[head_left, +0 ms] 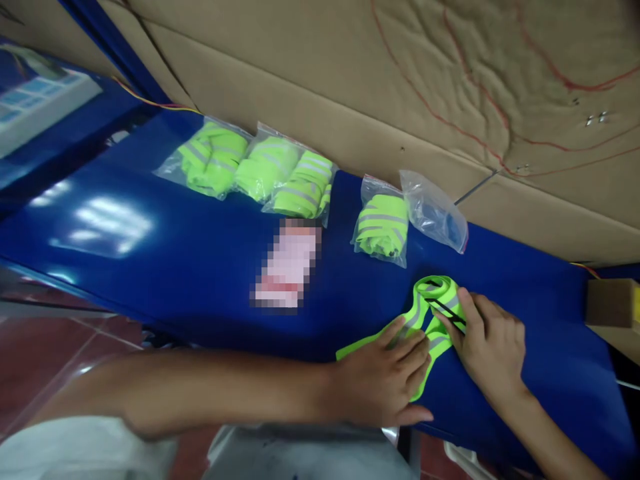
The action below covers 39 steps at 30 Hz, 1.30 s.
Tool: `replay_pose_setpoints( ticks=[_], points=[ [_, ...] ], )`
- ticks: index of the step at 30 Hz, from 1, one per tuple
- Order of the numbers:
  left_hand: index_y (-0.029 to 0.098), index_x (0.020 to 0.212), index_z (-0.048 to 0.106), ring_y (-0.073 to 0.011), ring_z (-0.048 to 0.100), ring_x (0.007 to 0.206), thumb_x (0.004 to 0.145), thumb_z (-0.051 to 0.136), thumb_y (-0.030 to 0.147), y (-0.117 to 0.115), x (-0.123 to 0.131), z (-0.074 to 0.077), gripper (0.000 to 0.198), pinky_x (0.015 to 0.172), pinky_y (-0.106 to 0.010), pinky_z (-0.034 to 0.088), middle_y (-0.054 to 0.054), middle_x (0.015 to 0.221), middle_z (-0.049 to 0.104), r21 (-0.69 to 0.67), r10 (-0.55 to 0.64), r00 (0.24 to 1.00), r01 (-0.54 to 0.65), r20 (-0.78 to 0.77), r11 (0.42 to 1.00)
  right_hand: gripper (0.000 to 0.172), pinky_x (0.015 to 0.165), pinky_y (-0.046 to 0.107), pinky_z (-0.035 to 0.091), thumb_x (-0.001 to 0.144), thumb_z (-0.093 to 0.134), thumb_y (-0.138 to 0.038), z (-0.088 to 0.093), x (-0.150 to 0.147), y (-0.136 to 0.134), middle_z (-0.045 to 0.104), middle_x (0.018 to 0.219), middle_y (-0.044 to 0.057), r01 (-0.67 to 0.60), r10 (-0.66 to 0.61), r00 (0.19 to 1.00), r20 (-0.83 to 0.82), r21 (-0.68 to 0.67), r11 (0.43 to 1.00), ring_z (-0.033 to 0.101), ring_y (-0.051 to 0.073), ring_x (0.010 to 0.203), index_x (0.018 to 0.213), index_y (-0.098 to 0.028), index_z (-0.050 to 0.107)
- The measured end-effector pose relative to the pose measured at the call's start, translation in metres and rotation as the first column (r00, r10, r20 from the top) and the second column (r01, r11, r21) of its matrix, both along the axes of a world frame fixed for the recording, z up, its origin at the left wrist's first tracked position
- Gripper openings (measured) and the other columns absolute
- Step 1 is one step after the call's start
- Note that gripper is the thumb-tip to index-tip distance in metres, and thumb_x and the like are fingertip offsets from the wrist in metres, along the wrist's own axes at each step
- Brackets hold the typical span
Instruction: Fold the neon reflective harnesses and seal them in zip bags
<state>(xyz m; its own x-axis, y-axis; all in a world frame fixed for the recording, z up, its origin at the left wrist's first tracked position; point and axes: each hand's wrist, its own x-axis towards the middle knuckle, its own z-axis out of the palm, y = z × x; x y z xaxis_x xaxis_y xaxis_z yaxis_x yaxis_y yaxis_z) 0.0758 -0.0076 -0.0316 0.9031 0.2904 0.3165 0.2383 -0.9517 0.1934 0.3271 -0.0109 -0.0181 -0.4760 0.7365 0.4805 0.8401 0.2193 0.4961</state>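
A neon green reflective band [434, 305] with grey stripes lies on the blue table [175, 260], partly rolled at its far end. My left hand [387, 377] lies flat on the band's flat part, fingers stretched out, pressing it down. My right hand [487, 340] pinches the rolled end, fingers closed on the band next to a thin black strip. Both hands work at the near right of the table.
Several clear bags with folded green bands [210, 160] [295, 177] [383, 223] lie along the table's far side, beside an empty clear bag [435, 210]. A pinkish blurred card [287, 267] lies mid-table. Brown cardboard [400, 73] forms the wall behind; a brown block [610, 303] sits at right.
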Motion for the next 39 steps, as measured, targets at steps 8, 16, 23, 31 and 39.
replay_pose_setpoints(
  ticks=[8, 16, 23, 31, 39],
  points=[
    [-0.002, 0.147, 0.049, -0.0364, 0.038, 0.151, 0.102, 0.025, 0.068, -0.024, 0.003, 0.000, 0.087, 0.128, -0.045, 0.020, -0.026, 0.158, 0.043, -0.187, 0.059, 0.998, -0.063, -0.025, 0.980, 0.052, 0.078, 0.038, 0.041, 0.090, 0.077, -0.033, 0.004, -0.016, 0.006, 0.073, 0.110, 0.015, 0.008, -0.008, 0.999, -0.039, 0.002, 1.000, 0.064, 0.028, 0.093, 0.134, -0.014, 0.057],
    [0.001, 0.150, 0.045, -0.0318, 0.033, 0.153, 0.102, 0.037, 0.064, -0.016, -0.004, -0.005, 0.080, 0.130, -0.043, 0.019, -0.018, 0.162, 0.041, -0.188, -0.044, 0.997, 0.055, 0.063, 0.981, 0.044, 0.092, 0.043, 0.044, 0.098, 0.065, -0.025, 0.012, -0.028, -0.022, 0.067, 0.126, 0.016, -0.197, 0.124, 0.967, -0.223, -0.346, 0.917, 0.061, 0.029, 0.111, 0.140, -0.017, 0.055],
    [0.004, 0.136, 0.062, -0.0348, 0.043, 0.147, 0.097, 0.057, 0.049, -0.022, -0.007, -0.014, 0.059, 0.129, -0.047, 0.025, -0.018, 0.147, 0.057, 0.007, -0.098, 0.993, 0.098, 0.064, 0.995, 0.037, 0.102, 0.042, 0.048, 0.098, 0.066, -0.031, 0.024, -0.013, -0.013, 0.061, 0.130, 0.008, -0.217, -0.208, 0.761, -0.615, -0.542, 0.812, 0.058, 0.025, 0.124, 0.134, -0.030, 0.057],
    [0.011, 0.135, 0.063, -0.0236, 0.054, 0.141, 0.103, 0.047, 0.027, -0.025, -0.013, -0.028, 0.040, 0.125, -0.043, 0.031, -0.015, 0.147, 0.060, 0.076, -0.096, 0.978, 0.083, 0.183, 0.994, 0.061, 0.111, 0.043, 0.050, 0.094, 0.070, -0.047, 0.029, -0.014, 0.003, 0.058, 0.146, 0.005, -0.206, -0.458, 0.695, -0.555, -0.763, 0.612, 0.057, 0.026, 0.134, 0.148, -0.035, 0.046],
    [0.013, 0.123, 0.067, -0.0232, 0.060, 0.134, 0.102, 0.053, 0.025, -0.024, -0.018, -0.031, 0.028, 0.123, -0.042, 0.036, -0.014, 0.140, 0.066, 0.024, -0.141, 0.951, 0.140, 0.276, 0.990, 0.078, 0.114, 0.053, 0.046, 0.094, 0.071, -0.029, 0.011, -0.032, -0.009, 0.046, 0.152, 0.012, -0.301, -0.139, 0.782, -0.608, -0.562, 0.770, 0.044, 0.031, 0.144, 0.161, -0.035, 0.031]
  ],
)
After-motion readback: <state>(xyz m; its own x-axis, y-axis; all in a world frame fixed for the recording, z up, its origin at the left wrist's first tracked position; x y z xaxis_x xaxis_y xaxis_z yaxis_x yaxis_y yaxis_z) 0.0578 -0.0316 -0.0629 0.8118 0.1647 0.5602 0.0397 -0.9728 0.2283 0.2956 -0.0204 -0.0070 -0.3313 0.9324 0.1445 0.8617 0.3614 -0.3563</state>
